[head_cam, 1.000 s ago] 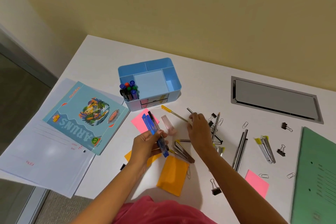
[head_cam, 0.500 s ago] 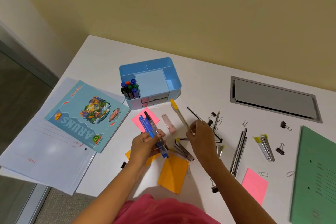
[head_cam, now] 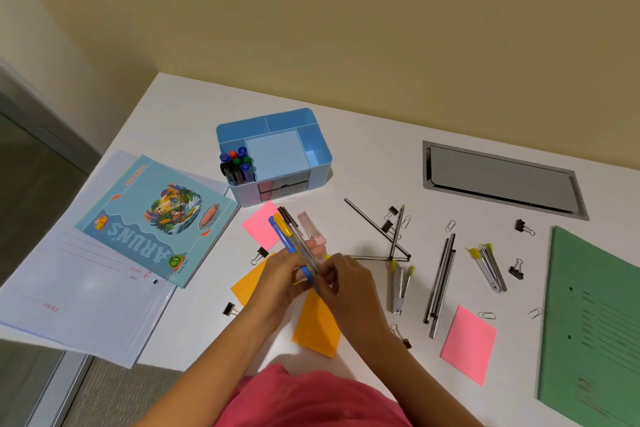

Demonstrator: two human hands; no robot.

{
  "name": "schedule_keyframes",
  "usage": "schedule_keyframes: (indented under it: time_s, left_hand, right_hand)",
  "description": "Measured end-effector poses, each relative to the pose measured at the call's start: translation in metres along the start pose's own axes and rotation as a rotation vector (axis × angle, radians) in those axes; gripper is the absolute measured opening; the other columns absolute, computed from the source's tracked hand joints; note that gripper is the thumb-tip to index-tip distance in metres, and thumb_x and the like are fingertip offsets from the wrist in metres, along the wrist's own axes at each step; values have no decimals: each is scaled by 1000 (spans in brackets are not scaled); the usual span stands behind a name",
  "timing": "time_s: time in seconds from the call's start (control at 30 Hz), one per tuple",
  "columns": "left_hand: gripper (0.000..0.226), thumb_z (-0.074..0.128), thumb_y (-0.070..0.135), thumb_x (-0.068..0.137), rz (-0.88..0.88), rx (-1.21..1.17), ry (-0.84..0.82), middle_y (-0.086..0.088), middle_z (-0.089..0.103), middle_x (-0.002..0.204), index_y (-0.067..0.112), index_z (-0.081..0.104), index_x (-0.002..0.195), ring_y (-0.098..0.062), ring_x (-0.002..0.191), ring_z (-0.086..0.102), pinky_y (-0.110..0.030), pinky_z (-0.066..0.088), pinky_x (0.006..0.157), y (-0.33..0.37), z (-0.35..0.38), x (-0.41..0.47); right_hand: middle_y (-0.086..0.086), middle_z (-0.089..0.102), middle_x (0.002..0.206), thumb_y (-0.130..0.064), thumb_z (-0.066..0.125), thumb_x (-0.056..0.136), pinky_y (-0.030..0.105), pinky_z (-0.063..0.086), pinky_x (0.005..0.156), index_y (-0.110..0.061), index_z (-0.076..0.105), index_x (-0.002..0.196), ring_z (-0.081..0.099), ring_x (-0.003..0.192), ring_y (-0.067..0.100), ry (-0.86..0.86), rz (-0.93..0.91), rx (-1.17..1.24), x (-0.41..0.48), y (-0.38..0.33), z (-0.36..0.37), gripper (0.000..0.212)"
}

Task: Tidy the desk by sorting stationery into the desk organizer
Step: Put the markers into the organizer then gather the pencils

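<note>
- Grip: left hand [head_cam: 282, 274] closed round a bundle of pens [head_cam: 297, 243], caps pointing away from the body toward the organizer; right hand [head_cam: 346, 282] pinching the near end of the same bundle, its fingertips [head_cam: 327, 276] touching the barrels beside the left thumb.
- Bundle: blue, yellow-capped and dark-capped pens lying roughly parallel, held just above the desk [head_cam: 363, 149], over an orange sticky pad [head_cam: 317, 329] and near a pink sticky pad [head_cam: 261, 227].
- Step in hand, as judged: squaring the gathered pens into one sheaf before they go into the organizer. Done well, the right hand taps the near ends level while the left keeps a firm but loose ring, so no barrel slides out sideways.
- Target: blue desk organizer [head_cam: 322, 152], beyond the hands; its front-left well already holds upright markers [head_cam: 237, 166] and looks crowded, so one of the back compartments appears the roomier choice.
- Carry: keep the sheaf tilted caps-up and lower it vertically, to avoid catching the rim.
- Remaining on the desk to the right: loose dark pens [head_cam: 440, 282], staplers [head_cam: 488, 267], binder clips [head_cam: 517, 269] and paper clips [head_cam: 450, 225], well apart from the organizer.
</note>
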State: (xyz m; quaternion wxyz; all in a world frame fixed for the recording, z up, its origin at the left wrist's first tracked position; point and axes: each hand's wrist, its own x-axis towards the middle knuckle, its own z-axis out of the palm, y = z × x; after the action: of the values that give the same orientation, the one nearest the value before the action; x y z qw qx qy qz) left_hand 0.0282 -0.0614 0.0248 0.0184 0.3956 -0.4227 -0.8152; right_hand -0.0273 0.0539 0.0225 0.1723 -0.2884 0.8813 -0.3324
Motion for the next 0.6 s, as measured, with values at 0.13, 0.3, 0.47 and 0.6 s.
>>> schedule_keyframes:
  time_s: [0.13, 0.3, 0.47, 0.6]
  left_hand:
    - [22, 50, 11, 94, 22, 6, -42, -4, 72, 91, 11, 67, 108, -20, 85, 68, -33, 57, 76, -1, 1, -4]
    - [26, 39, 9, 101, 98, 309, 66, -10, 63, 95, 4, 48, 125, -26, 85, 65, -30, 56, 75, -12, 5, 0]
    - [32, 36, 18, 102, 389, 613, -10, 11, 56, 82, 30, 40, 132, -3, 70, 54, -12, 44, 66, -22, -1, -9]
    - [35, 32, 35, 94, 483, 767, -43, 29, 55, 91, 50, 27, 125, 14, 84, 56, -5, 43, 69, -15, -2, -13]
  right_hand:
    - [-14, 52, 74, -20, 68, 85, 9, 34, 58, -20, 58, 79, 46, 62, -2, -9, -2, 11, -5, 1, 0, 11]
    - [-8, 52, 78, -20, 71, 81, 15, 39, 58, -20, 58, 89, 48, 67, 3, 86, 11, 119, 4, -10, -16, 15]
    - [-3, 60, 111, -18, 72, 80, 10, 45, 77, -15, 53, 128, 55, 97, 2, 132, -92, 283, 17, -35, -39, 52]
    - [1, 55, 102, -21, 60, 92, 18, 41, 80, -14, 54, 124, 53, 92, 9, -16, -203, 220, 22, -55, -44, 33]
